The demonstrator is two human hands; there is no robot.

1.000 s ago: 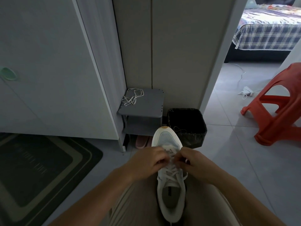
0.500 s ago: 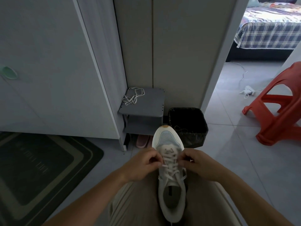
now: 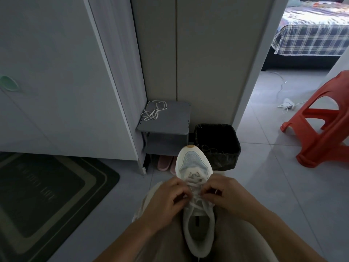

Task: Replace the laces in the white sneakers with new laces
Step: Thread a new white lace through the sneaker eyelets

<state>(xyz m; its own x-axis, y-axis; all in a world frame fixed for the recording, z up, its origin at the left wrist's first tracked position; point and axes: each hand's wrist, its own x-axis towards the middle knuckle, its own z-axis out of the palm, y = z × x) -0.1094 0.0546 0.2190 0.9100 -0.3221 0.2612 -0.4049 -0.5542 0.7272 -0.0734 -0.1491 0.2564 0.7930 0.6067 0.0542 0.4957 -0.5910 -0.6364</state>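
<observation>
A white sneaker (image 3: 192, 163) with a pale blue toe panel lies between my knees, toe pointing away from me. Its white lace (image 3: 196, 202) crosses the eyelets over the tongue. My left hand (image 3: 166, 201) pinches the lace at the sneaker's left side, fingers curled. My right hand (image 3: 226, 195) pinches the lace at the right side, and a short lace tip sticks up between its fingers. A loose bundle of white laces (image 3: 154, 110) lies on a small grey shelf (image 3: 170, 121) against the wall.
A black lined waste bin (image 3: 217, 146) stands just beyond the sneaker's toe. Pink slippers (image 3: 166, 163) sit under the shelf. A dark doormat (image 3: 47, 195) lies at the left, a red plastic stool (image 3: 324, 125) at the right. A doorway shows a bed (image 3: 311, 35).
Both hands have slid down the sneaker toward me along the lacing, from near the toe eyelets to the middle rows. The sneaker stays between my knees.
</observation>
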